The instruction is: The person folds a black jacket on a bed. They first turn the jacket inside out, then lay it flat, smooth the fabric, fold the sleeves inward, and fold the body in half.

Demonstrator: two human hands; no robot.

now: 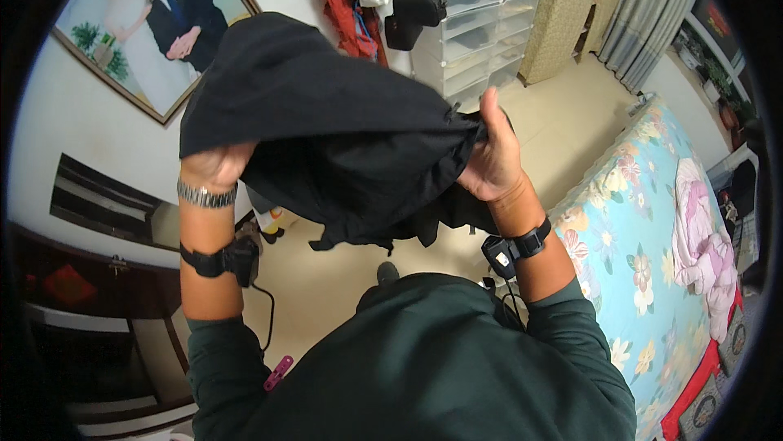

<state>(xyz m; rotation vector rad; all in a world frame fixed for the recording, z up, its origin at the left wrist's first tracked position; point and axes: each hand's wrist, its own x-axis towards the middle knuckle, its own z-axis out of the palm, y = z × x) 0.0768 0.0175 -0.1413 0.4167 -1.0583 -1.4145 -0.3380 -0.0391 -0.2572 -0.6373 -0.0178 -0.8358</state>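
Observation:
A black cloth garment (326,90) is spread in the air between my hands; its exact kind cannot be made out. Its upper layer is stretched flat and its loose, uneven lower edge hangs down. My left hand (218,166) reaches up under the left end, and the cloth hides its fingers. At the right end, my right hand (495,154) grips the gathered fabric, thumb pointing up and fingers mostly behind the cloth. A metal watch band (206,195) circles my left wrist. Black strapped devices with cables sit on both forearms.
A bed with a flowered light-blue cover (628,253) stands at right, a pink-white cloth (701,237) on it. Clear stacked drawers (473,25), hanging clothes (347,8) and a black bag (416,13) are ahead. A framed picture (155,25) hangs at left above a dark cabinet (98,286).

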